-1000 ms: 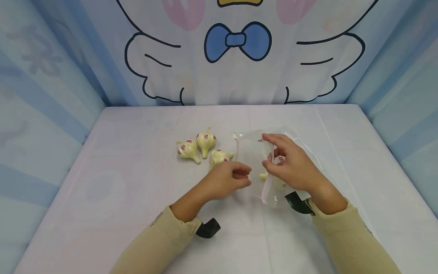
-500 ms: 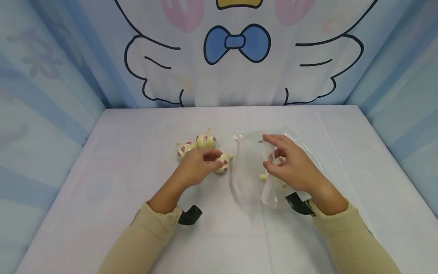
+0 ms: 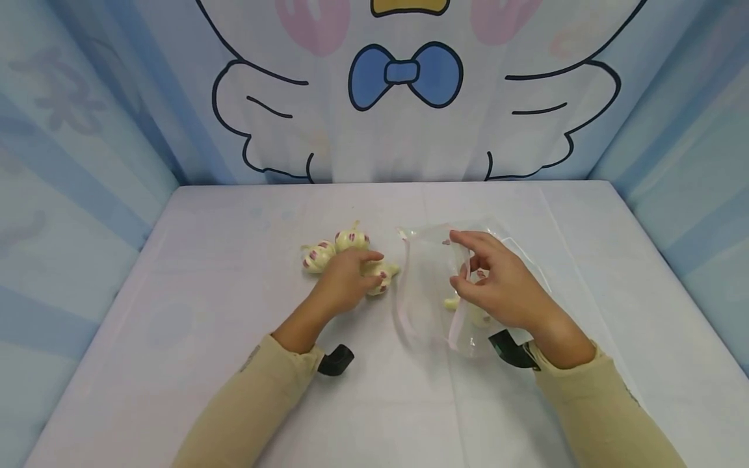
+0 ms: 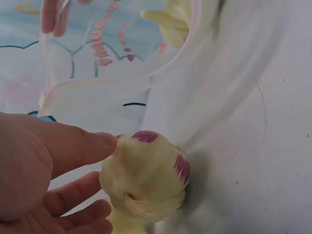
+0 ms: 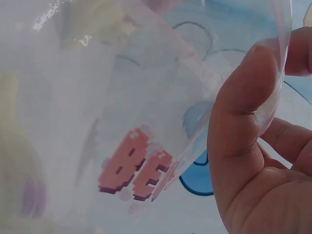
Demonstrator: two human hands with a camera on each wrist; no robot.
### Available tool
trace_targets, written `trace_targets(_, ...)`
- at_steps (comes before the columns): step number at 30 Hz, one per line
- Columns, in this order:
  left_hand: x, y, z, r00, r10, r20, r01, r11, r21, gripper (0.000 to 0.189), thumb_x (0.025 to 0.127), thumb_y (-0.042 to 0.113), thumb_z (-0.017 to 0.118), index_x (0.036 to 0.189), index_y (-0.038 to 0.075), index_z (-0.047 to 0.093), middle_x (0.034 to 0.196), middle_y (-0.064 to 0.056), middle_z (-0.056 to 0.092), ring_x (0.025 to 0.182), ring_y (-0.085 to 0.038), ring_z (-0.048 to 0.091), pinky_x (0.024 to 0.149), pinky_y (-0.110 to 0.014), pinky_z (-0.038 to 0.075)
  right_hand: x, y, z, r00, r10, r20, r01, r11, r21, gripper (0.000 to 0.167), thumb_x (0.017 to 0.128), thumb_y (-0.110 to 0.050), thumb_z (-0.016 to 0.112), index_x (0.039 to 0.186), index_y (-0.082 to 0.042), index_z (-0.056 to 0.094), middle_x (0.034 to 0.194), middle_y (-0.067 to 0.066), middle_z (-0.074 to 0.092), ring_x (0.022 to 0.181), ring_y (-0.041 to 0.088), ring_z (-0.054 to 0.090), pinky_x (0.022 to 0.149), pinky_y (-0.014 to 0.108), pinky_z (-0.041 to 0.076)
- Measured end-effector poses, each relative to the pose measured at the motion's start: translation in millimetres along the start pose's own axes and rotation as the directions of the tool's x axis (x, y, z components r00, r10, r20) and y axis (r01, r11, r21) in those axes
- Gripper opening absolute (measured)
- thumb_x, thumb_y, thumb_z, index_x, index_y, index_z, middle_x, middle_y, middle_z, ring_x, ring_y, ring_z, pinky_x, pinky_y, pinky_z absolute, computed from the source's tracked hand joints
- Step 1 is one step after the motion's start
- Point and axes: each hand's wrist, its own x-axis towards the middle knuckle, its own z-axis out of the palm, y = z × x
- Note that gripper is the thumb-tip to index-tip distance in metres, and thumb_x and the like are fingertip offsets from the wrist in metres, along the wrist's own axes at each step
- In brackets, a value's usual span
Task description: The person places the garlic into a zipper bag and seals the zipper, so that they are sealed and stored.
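My left hand [image 3: 345, 279] is down at a pale garlic bulb [image 4: 146, 170] with purple patches. In the left wrist view the thumb touches its side and the fingers curl around its other side, partly hidden behind it. The right hand [image 3: 497, 279] pinches the pink-edged rim of a clear plastic bag [image 3: 424, 279], keeping its mouth apart. Pink block letters [image 5: 131, 165] are printed on the bag. Inside lies another garlic bulb [image 3: 481, 316], seen blurred through the plastic.
Two more garlic bulbs, one on the left [image 3: 318, 257] and one further back [image 3: 352, 239], lie beside the left hand. A white cloth covers the table [image 3: 175, 312]. Patterned curtains [image 3: 404, 143] stand along its back and sides.
My left hand has moved left from the bag's mouth to the nearest garlic bulb and come down around it. The right hand has stayed on the bag's rim.
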Motion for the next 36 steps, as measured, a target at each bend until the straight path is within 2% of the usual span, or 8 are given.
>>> trace_targets(3, 0.2, 0.8, 1.5, 1.000, 0.024, 0.001, -0.024, 0.999, 0.039, 0.037, 0.091, 0.015, 0.075, 0.126, 0.005, 0.069, 0.129, -0.015, 0.060, 0.123, -0.029, 0.052, 0.102, -0.041, 0.043, -0.3, 0, 0, 1.000, 0.000, 0.000, 0.000, 1.000, 0.005, 0.059, 0.088, 0.001, 0.069, 0.144, 0.003, 0.049, 0.138, 0.012, 0.052, 0.086, 0.019, 0.055, 0.067, 0.022, 0.050)
trace_targets(8, -1.4, 0.8, 2.1, 1.000, 0.020, 0.018, -0.021, 0.996, 0.087, 0.034, 0.088, 0.016, 0.078, 0.119, 0.004, 0.072, 0.118, -0.013, 0.061, 0.112, -0.027, 0.053, 0.094, -0.038, 0.046, 0.0, 1, 0, 1.000, -0.002, -0.004, 0.002, 1.000, -0.005, 0.059, 0.088, 0.001, 0.069, 0.144, 0.002, 0.049, 0.138, 0.011, 0.052, 0.086, 0.019, 0.056, 0.068, 0.021, 0.050)
trace_targets(15, -4.8, 0.6, 1.3, 0.998, -0.012, 0.066, 0.009, 0.999, 0.044, 0.032, 0.088, 0.015, 0.079, 0.117, 0.005, 0.071, 0.114, -0.007, 0.066, 0.105, -0.023, 0.058, 0.092, -0.038, 0.049, 0.2, 0, -1, 1.000, 0.014, 0.007, -0.014, 1.000, -0.015, 0.059, 0.089, -0.001, 0.069, 0.145, 0.001, 0.048, 0.139, 0.011, 0.051, 0.088, 0.019, 0.056, 0.069, 0.021, 0.050)
trace_targets(23, -8.2, -4.3, 1.2, 0.993, -0.053, 0.108, 0.054, 0.999, -0.006, 0.032, 0.086, 0.014, 0.077, 0.113, 0.010, 0.062, 0.102, -0.005, 0.060, 0.087, -0.023, 0.055, 0.072, -0.033, 0.048, 0.1, 0, -1, 1.000, 0.014, 0.008, -0.014, 1.000, -0.014, 0.060, 0.089, -0.002, 0.069, 0.145, 0.001, 0.048, 0.140, 0.012, 0.051, 0.088, 0.019, 0.055, 0.069, 0.022, 0.050)
trace_targets(26, -8.0, -7.4, 0.8, 0.991, -0.040, 0.125, 0.044, 0.999, -0.027, 0.039, 0.085, 0.012, 0.075, 0.119, 0.008, 0.058, 0.111, -0.008, 0.059, 0.097, -0.024, 0.057, 0.079, -0.036, 0.049, 0.3, 0, -1, 1.000, 0.015, 0.010, -0.014, 1.000, -0.013, 0.059, 0.089, -0.002, 0.069, 0.145, 0.001, 0.048, 0.139, 0.012, 0.051, 0.087, 0.019, 0.055, 0.069, 0.022, 0.050)
trace_targets(30, -8.0, -9.8, -0.6, 0.986, -0.024, 0.164, 0.028, 0.999, -0.024, 0.066, 0.083, 0.012, 0.076, 0.142, 0.006, 0.045, 0.134, -0.014, 0.054, 0.122, -0.028, 0.053, 0.098, -0.043, 0.046, 0.1, 0, -1, 1.000, 0.017, 0.012, -0.017, 1.000, -0.010, 0.059, 0.089, -0.001, 0.069, 0.145, 0.002, 0.048, 0.139, 0.012, 0.051, 0.088, 0.019, 0.055, 0.068, 0.021, 0.049)
trace_targets(33, -9.4, -9.6, -2.3, 0.979, -0.020, 0.204, 0.013, 0.999, 0.035, 0.085, 0.083, 0.016, 0.076, 0.155, 0.007, 0.031, 0.139, -0.020, 0.049, 0.129, -0.032, 0.046, 0.103, -0.047, 0.042, -0.1, 0, -1, 1.000, 0.016, 0.013, -0.016, 1.000, -0.009, 0.060, 0.089, -0.001, 0.069, 0.145, 0.003, 0.048, 0.139, 0.013, 0.051, 0.088, 0.020, 0.055, 0.067, 0.021, 0.049)
trace_targets(36, -11.6, -9.1, -4.1, 0.969, -0.017, 0.248, -0.011, 0.994, 0.113, 0.090, 0.082, 0.021, 0.073, 0.157, 0.007, 0.026, 0.139, -0.024, 0.045, 0.128, -0.037, 0.042, 0.103, -0.049, 0.040, -0.2, 0, -1, 1.000, 0.013, 0.012, -0.013, 1.000, -0.009, 0.059, 0.089, -0.001, 0.069, 0.145, 0.003, 0.048, 0.139, 0.013, 0.051, 0.088, 0.020, 0.055, 0.067, 0.021, 0.049)
